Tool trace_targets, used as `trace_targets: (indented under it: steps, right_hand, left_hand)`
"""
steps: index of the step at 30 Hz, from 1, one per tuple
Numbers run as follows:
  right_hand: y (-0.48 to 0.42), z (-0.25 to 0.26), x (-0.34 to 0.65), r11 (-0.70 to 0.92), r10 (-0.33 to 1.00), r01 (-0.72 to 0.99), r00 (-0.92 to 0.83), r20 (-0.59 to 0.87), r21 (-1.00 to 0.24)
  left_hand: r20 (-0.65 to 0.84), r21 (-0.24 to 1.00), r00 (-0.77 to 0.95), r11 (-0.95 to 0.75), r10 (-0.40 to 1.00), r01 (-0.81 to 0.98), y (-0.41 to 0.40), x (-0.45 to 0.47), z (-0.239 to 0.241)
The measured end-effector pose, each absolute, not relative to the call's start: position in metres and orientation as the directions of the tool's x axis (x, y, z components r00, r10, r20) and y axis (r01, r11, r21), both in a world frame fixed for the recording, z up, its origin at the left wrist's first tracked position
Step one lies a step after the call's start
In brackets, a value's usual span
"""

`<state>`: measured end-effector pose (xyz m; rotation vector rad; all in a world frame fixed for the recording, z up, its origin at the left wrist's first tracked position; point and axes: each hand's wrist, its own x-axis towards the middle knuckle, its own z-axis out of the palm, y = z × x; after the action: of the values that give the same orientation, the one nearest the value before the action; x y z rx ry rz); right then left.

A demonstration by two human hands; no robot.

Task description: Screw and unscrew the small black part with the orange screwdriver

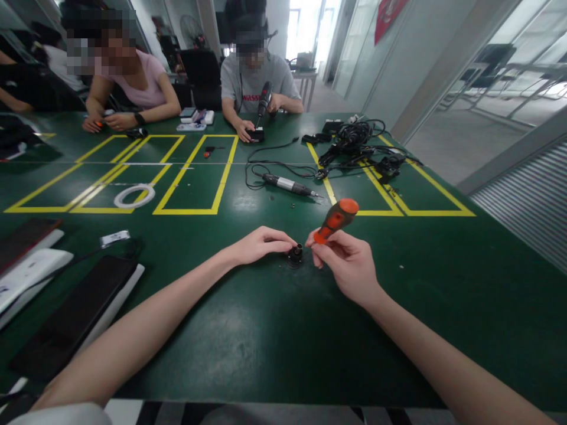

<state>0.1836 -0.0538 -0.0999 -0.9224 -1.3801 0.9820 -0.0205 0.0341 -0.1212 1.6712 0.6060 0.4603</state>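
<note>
Close to the middle of the green table (212, 330), a small black round part (295, 256) with a short metal-looking tip rests on the surface. The fingers of my left hand (262, 245) reach to its left side and steady it. Just to the right, my right hand (352, 268) is closed around a screwdriver (337, 218) with an orange and black handle. The handle leans up and to the right. Its shaft is hidden by my fingers, so I cannot tell whether the tip touches the part.
A pen-shaped electric screwdriver (290, 185) lies beyond my hands, with tangled black cables (354, 139) behind it. Yellow tape marks rectangles. A white ring (134, 196) and a black phone-like slab (80, 313) are leftward. Across the table, a person (259, 77) holds a drill (264, 100).
</note>
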Motion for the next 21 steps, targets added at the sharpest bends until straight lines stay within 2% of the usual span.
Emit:
trace_targets:
  steps: [6,12,15,18,21]
  right_hand:
    - [-0.0567,-0.1020,0.1830,0.324,0.936,-0.118,-0.103,0.336,-0.939]
    - [-0.0543,-0.1044,0.1836,0.305,0.948,-0.051,-0.077,0.308,-0.951]
    - [-0.0523,-0.1067,0.1828,0.318,0.941,-0.109,-0.084,0.327,-0.942]
    - [-0.0518,-0.1081,0.1822,0.323,0.935,-0.160,-0.098,0.340,-0.933]
    - [-0.0523,-0.1069,0.1823,0.311,0.944,-0.124,-0.073,0.322,-0.942]
  left_hand:
    - [-0.025,0.975,0.769,-0.155,0.638,0.160,0.0320,-0.0172,-0.1216]
    - [-0.026,0.968,0.756,-0.172,0.654,0.182,0.0320,-0.0165,-0.1217]
    - [-0.023,0.971,0.752,-0.165,0.659,0.174,0.0323,-0.0168,-0.1214]
    - [-0.026,0.978,0.749,-0.140,0.662,0.158,0.0318,-0.0161,-0.1207]
    - [-0.045,0.991,0.745,-0.065,0.666,0.119,0.0305,-0.0144,-0.1207]
